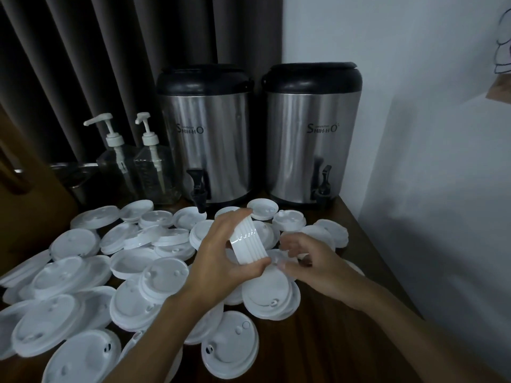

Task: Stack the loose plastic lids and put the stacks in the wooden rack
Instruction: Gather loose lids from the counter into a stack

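My L hand (pixel 221 252) grips a stack of lids (pixel 247 241) turned on edge above the desk's middle, thumb under it, fingers curled over the top. My R hand (pixel 312 264) is just right of the stack, fingers bent and narrow, pinching a single lid (pixel 276 258) that touches the stack's lower end; it's blurred, so the grip is hard to read exactly. Loose lids (pixel 163 275) are heaped over the desk (pixel 345 341) from its left edge to approx. the middle, many overlapping. At the back edge stand 2 steel urns (pixel 206 139) w/ black tops and taps. Left of them are 2 clear pump bottles (pixel 119 167).
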Tool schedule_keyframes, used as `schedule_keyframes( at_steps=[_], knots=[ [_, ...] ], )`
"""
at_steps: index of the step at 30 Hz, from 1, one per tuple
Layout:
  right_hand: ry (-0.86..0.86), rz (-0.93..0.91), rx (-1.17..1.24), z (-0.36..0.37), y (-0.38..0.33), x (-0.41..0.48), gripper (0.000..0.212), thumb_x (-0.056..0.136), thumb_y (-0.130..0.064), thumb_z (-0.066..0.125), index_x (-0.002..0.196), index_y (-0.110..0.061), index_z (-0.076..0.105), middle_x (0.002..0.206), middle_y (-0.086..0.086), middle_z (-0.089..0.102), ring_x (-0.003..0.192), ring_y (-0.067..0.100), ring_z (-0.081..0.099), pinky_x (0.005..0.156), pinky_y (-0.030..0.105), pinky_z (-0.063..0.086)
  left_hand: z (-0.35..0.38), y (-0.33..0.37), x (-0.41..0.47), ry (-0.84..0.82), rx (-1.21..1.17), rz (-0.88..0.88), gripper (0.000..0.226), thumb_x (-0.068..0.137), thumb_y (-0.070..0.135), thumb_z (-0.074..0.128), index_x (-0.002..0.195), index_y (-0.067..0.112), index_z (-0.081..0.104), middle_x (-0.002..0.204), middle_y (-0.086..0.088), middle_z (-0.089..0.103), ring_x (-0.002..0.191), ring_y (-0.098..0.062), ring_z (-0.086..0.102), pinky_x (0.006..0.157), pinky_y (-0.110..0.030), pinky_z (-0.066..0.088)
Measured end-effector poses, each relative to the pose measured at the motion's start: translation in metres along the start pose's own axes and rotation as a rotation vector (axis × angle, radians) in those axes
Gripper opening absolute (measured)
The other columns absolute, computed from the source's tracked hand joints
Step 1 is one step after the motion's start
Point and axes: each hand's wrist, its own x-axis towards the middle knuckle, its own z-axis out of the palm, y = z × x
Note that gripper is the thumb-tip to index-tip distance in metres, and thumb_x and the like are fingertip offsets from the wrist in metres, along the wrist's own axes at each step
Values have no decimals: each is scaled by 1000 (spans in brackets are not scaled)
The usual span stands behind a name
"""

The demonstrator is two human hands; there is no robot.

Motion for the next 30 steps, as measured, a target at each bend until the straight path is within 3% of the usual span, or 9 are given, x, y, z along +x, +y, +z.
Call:
schedule_keyframes(
  at_steps=[2, 5, 9, 14, 17, 21, 23, 25, 30],
  knots=[
    [-106, -4, -68, 7, 1, 0, 63, 83, -47, 77, 138, -41, 46, 128, -28, 53, 117, -10, 49, 88, 14, 46, -8, -3, -3, -10, 21, -8, 82, 66, 52, 85, 137, 51, 45, 133, 27, 50, 130, -8, 49, 91, -21, 47],
    [-215, -43, -183, 18, 0, 3, 66, 70, -57, 79, 122, -61, 38, 121, -39, 44, 114, -19, 43, 79, 8, 43, -16, -5, -6, -17, 46, -22, 82, 66, 51, 86, 136, 56, 43, 133, 28, 50, 129, -8, 49, 88, -18, 47],
    [-241, -98, -425, 30, 6, 8, 87, 60, -69, 74, 134, -59, 29, 134, -32, 37, 127, -1, 34, 104, 33, 33, -25, -6, -10, -7, 75, 11, 81, 68, 53, 85, 135, 61, 39, 136, 27, 50, 132, -8, 48, 92, -12, 46],
    [-153, -161, -448, 33, 8, 13, 79, 60, -67, 72, 130, -57, 37, 129, -33, 44, 121, 0, 41, 104, 36, 38, -31, -8, -14, -9, 68, -19, 82, 68, 54, 84, 138, 56, 41, 138, 23, 51, 132, -5, 48, 94, -16, 45],
    [-63, -170, -381, 31, 7, 13, 76, 61, -67, 72, 127, -61, 36, 127, -31, 45, 122, 2, 44, 99, 30, 40, -33, -9, -14, -8, 72, -29, 81, 68, 56, 83, 136, 59, 40, 137, 25, 49, 131, -2, 46, 94, -15, 44],
    [106, -150, -129, 22, -3, 13, 81, 64, -65, 72, 137, -49, 42, 138, -22, 48, 126, 0, 46, 97, 27, 44, -36, -9, -14, -14, 58, -40, 81, 67, 57, 82, 134, 64, 38, 136, 28, 47, 131, 1, 45, 89, -6, 44],
    [182, -153, -39, 19, -9, 14, 78, 70, -57, 76, 140, -45, 44, 136, -18, 52, 125, 3, 49, 97, 29, 48, -36, -9, -12, -14, 37, -34, 81, 67, 55, 84, 134, 64, 38, 135, 31, 47, 130, 3, 44, 91, -3, 41],
    [245, -169, 50, 17, -14, 16, 68, 80, -40, 80, 136, -51, 44, 133, -22, 54, 121, 0, 53, 90, 18, 50, -34, -8, -10, -18, 34, -16, 82, 68, 50, 85, 134, 64, 38, 133, 34, 46, 128, 7, 43, 90, -1, 39],
    [346, -140, 306, 21, -25, 24, 60, 83, -29, 82, 116, -65, 47, 121, -26, 60, 112, 0, 61, 75, 17, 56, -28, -8, -5, -27, -5, -22, 83, 67, 49, 87, 136, 59, 41, 133, 28, 49, 128, -5, 49, 87, -14, 48]
  ],
)
